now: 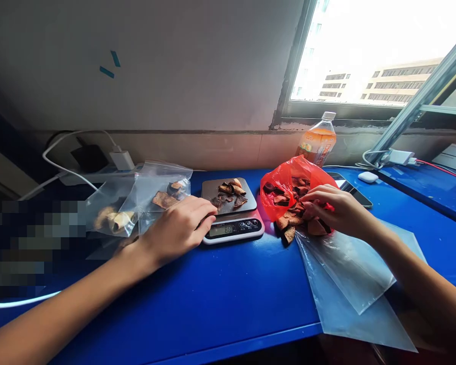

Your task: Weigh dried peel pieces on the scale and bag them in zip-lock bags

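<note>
A small digital kitchen scale (233, 229) stands on the blue table, with several curled, dark brown dried slices (231, 191) on its metal plate. My left hand (184, 225) lies at the scale's left edge, fingertips by the plate's corner, fingers loosely bent with nothing visible in them. On the right, a red plastic bag (279, 175) lies with its mouth towards me, and more dried slices (287, 221) spill out of it. At that mouth my right hand (329, 205) pinches among the slices; its fingertips partly hide the piece they hold.
Clear zip bags with dried slices (116, 220) lie left of the scale. Flat clear bags (359, 284) overhang the front edge at right. Behind the red bag are a drink bottle (319, 139) and a phone (351, 190). Chargers and white cables (70, 170) run along the back left.
</note>
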`<state>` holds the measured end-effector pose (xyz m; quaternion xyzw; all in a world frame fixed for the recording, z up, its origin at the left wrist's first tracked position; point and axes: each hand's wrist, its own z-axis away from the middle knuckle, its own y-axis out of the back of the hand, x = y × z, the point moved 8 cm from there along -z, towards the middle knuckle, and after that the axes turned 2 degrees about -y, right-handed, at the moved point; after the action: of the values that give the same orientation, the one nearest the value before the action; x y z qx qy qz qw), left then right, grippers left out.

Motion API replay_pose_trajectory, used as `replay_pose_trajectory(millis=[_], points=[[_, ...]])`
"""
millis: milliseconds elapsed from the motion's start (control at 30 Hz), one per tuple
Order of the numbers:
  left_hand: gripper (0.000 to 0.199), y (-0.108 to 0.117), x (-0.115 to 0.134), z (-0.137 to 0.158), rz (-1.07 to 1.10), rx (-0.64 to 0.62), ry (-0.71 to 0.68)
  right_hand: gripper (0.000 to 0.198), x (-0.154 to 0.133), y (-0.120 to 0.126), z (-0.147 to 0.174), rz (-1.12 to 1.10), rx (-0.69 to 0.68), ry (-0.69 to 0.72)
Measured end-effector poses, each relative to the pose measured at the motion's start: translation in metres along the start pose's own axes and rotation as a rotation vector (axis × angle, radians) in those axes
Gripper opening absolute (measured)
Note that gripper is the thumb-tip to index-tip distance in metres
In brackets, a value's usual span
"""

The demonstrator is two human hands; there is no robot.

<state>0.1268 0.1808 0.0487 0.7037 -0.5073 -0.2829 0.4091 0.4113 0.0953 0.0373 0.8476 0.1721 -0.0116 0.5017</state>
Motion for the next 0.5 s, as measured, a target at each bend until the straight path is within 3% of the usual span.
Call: replay_pose_trajectory(millis=[267,400,500], points=[[0.016,0.038,0.014,0.012,-0.047,0.158,-0.041,0.016,-0.035,0.043,-0.018,0.113,0.08,0.093],[0.014,0.039,0.017,0.018,-0.017,0.146,-0.068,0.015,-0.025,0.053,-0.039,0.158,0.148,0.055],[0.014,0.036,0.016,0.017,-0.001,0.134,-0.065,0.025,-0.012,0.045,-0.05,0.146,0.153,-0.008]])
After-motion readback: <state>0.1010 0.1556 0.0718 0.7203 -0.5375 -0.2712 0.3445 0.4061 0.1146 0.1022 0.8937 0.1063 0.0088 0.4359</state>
